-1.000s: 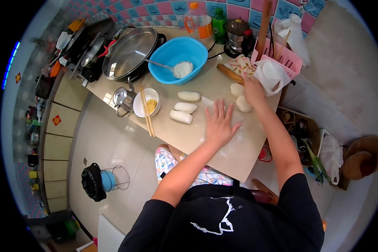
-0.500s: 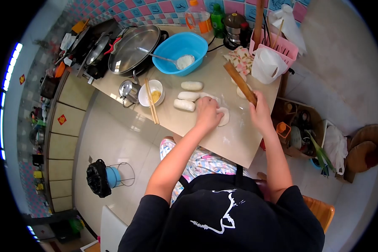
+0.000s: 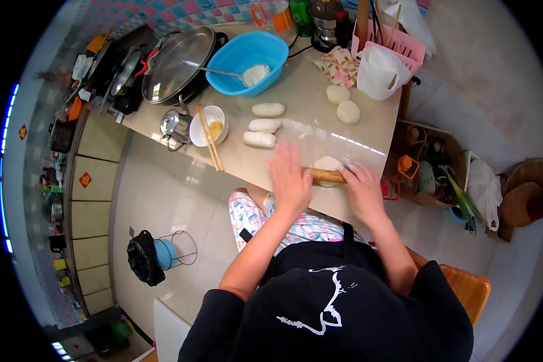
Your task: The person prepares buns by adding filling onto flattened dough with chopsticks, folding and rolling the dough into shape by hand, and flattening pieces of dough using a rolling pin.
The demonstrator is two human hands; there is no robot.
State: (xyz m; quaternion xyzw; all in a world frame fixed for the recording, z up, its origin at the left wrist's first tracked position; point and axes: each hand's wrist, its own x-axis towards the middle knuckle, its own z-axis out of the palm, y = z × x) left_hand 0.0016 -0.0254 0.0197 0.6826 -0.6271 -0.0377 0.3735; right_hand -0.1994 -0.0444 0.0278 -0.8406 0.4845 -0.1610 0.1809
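As flat, round white dough lies under a brown wooden rolling pin, the left hand and right hand meet its ends, fingers extended.

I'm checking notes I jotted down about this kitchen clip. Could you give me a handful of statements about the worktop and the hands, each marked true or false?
1. The wooden rolling pin lies across a flat dough round. True.
2. The right hand is holding the chopsticks. False: the right hand is at one end of the rolling pin; the chopsticks rest across a white bowl.
3. Two dough balls lie near the floral cloth. True.
4. Five dough rolls lie on the table. False: there are three dough rolls.
5. A long-handled metal ladle leans in the blue basin. True.
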